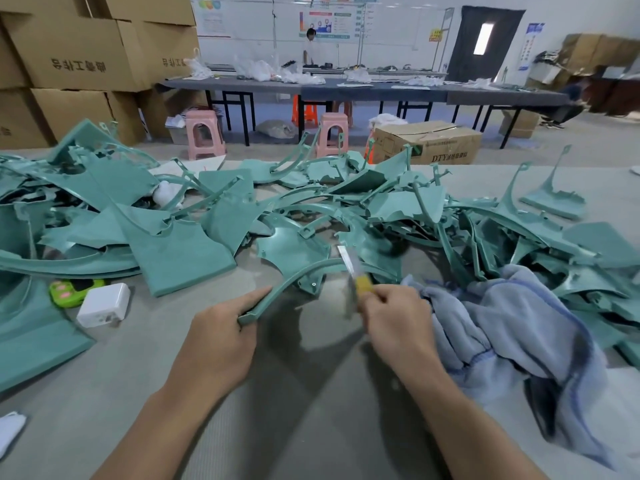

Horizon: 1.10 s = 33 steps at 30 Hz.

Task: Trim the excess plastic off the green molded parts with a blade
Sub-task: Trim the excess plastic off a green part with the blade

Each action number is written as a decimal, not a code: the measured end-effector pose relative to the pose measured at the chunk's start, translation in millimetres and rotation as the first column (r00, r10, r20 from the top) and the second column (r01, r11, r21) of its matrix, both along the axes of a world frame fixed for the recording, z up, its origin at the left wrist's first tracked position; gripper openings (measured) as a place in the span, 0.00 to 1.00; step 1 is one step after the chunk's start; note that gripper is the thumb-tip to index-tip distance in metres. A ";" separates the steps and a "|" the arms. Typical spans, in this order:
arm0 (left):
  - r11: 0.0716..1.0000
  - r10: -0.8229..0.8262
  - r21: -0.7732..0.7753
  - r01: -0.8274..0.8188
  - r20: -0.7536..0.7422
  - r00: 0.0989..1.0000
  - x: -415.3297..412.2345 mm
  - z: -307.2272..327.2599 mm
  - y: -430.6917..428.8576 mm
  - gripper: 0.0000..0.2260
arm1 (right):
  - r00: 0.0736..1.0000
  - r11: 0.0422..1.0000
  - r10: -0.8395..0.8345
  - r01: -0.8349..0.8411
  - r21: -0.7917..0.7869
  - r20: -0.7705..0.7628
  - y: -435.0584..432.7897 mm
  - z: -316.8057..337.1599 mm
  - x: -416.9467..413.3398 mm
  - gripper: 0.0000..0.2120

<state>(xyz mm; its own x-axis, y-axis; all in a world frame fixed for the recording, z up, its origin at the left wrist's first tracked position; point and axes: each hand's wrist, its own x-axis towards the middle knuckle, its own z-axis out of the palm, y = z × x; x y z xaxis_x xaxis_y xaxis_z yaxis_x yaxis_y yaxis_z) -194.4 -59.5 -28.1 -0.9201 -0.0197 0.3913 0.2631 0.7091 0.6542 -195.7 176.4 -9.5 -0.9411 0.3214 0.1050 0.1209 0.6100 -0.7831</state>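
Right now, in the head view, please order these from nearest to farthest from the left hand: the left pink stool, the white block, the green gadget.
From the left hand, which grips a green part:
1. white block, on the table to its left.
2. green gadget, just beyond the block, further left.
3. pink stool, on the floor past the table.

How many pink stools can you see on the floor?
2. The left pink stool stands near the stacked cardboard boxes; the right pink stool stands just left of the DTY box. More may hide behind the green parts.
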 end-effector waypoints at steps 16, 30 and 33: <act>0.993 0.076 0.097 -0.061 -0.160 0.984 10.7 15.7 0.8 0.33 | 0.938 0.948 0.232 -0.277 -0.154 -0.259 -19.6 -2.3 11.7 0.14; 0.990 0.060 0.141 -0.024 -0.253 0.966 8.2 14.3 -5.4 0.21 | 0.949 0.953 0.187 -0.238 -0.187 -0.254 -14.9 -3.1 6.7 0.13; 0.947 0.185 0.284 -0.151 -0.095 0.978 -1.8 9.8 -10.5 0.04 | 0.974 0.961 -0.154 0.109 -0.253 -0.167 5.9 -2.9 -2.7 0.14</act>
